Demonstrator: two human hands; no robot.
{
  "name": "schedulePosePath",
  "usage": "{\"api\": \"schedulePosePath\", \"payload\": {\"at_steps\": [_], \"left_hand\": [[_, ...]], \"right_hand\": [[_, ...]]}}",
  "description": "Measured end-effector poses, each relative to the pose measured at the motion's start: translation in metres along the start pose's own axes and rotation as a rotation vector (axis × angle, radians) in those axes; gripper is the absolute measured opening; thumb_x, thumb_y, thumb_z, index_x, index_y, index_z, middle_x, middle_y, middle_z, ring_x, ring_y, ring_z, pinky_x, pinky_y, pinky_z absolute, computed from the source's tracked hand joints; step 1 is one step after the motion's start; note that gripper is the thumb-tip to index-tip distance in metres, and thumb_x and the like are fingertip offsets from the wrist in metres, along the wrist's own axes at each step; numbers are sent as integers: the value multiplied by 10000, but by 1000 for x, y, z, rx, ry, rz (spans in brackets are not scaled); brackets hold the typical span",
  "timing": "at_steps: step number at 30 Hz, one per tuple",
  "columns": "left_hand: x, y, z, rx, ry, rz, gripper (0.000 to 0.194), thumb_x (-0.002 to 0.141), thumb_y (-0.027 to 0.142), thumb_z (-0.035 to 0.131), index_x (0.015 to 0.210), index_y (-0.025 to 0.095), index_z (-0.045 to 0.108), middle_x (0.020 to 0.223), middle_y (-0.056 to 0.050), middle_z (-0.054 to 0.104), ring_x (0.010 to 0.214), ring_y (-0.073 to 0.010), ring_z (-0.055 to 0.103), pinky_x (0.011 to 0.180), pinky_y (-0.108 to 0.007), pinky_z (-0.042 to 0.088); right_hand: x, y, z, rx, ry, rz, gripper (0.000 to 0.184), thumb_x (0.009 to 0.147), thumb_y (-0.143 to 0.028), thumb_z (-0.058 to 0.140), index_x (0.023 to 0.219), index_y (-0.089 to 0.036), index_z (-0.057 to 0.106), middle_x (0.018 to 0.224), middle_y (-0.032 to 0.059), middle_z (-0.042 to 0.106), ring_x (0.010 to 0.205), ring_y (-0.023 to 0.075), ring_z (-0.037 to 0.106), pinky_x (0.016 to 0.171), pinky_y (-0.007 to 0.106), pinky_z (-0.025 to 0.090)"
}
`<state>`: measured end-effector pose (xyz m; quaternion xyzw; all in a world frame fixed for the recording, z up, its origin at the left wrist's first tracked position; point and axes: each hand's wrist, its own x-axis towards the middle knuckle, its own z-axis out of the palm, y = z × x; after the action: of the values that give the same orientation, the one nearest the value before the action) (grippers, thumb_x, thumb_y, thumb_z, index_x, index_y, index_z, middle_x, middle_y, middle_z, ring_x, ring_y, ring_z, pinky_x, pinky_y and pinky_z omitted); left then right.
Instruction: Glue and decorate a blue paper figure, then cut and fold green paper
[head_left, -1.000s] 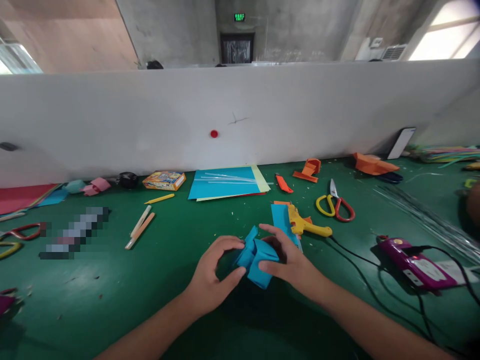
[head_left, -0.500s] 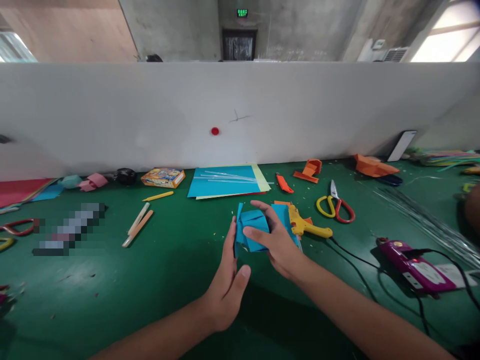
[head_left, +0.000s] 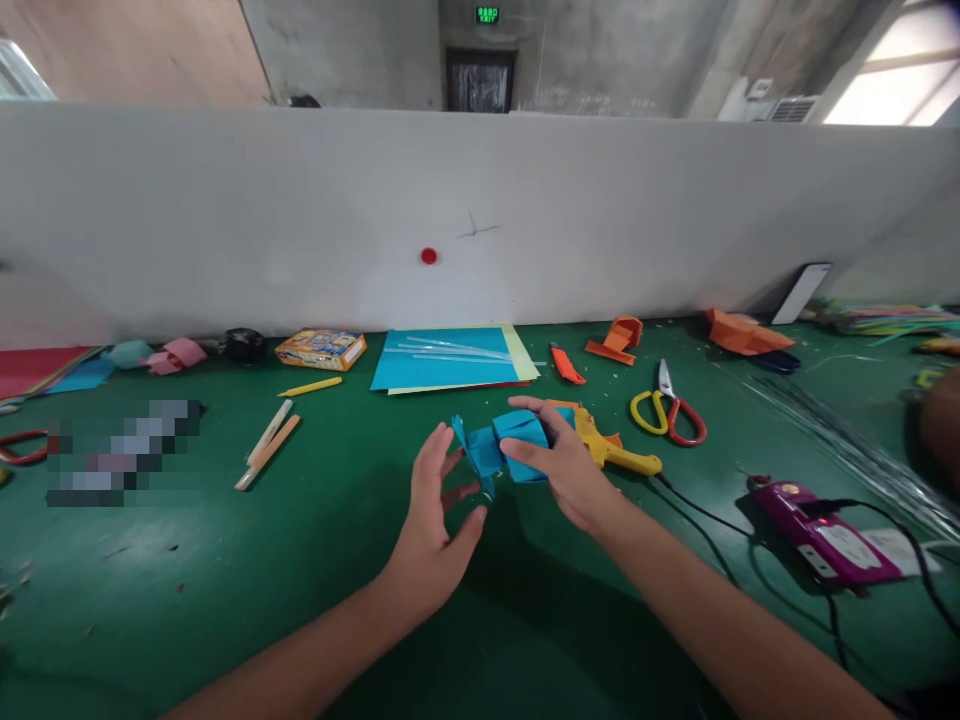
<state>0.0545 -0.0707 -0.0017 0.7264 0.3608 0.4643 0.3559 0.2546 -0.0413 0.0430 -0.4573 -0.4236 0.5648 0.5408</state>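
Note:
A folded blue paper model (head_left: 520, 445) is up over the middle of the green table, with a boxy loop on its right and a flatter, wider piece at its left end. My right hand (head_left: 566, 470) grips the boxy part between thumb and fingers. My left hand (head_left: 431, 525) is at the left end, fingers curved and apart around the flat piece; whether a fingertip touches it I cannot tell. Just behind my right hand a yellow hot glue gun (head_left: 626, 460) lies on blue and orange paper, partly hidden.
Beyond my hands lie blue paper sheets with clear glue sticks (head_left: 420, 374), a red utility knife (head_left: 566, 364), an orange paper model (head_left: 619, 340) and scissors (head_left: 667, 405). A purple power strip (head_left: 821, 535) with cables is at right. Wooden sticks (head_left: 270, 445) lie left. A white partition (head_left: 300, 220) stands behind.
My left hand has moved left and its fingers have come off the flat side of the paper model. The model has turned, showing its narrow middle, while my right hand keeps its grip.

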Motion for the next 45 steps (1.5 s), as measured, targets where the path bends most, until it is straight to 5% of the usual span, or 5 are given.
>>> {"api": "schedulePosePath", "payload": {"at_steps": [6,14,24,30,45], "left_hand": [[7,-12,-14,325,-108,-68,641,884,169,610,1481,307,422,1521,-141,295,1060,-238,649,758,-368,659],[26,-24,-35,501,-186,-19,241,868,195,668,1106,238,673,1298,-99,500,1061,-250,621,900,-437,587],[25,-24,-30,514,-267,58,47,883,200,680,909,232,702,1114,-63,665,1084,-260,619,913,-431,523],[26,-29,-29,539,-293,82,37,893,238,685,894,236,721,1016,-49,715,992,-252,635,849,-413,497],[26,-32,-31,531,-316,63,67,873,226,682,857,243,744,944,-33,732,973,-256,634,860,-422,470]], "right_hand": [[7,14,-10,-144,-123,54,735,700,-494,885,1336,-291,578,958,-9,611,877,193,593,780,337,525],[20,26,-28,-266,-39,-28,1023,649,-473,891,1532,-343,390,1391,78,470,1135,261,568,944,426,529],[10,17,-29,-560,-234,-253,552,859,-482,729,1352,-294,566,1376,93,544,1222,310,545,965,463,509],[4,17,-27,-798,-357,-470,601,862,-431,758,1404,-313,527,1434,117,510,1345,345,491,1104,543,431],[4,12,-32,-1011,-395,-504,484,863,-377,764,1309,-309,587,1436,104,549,1295,330,559,1053,511,481]]}}
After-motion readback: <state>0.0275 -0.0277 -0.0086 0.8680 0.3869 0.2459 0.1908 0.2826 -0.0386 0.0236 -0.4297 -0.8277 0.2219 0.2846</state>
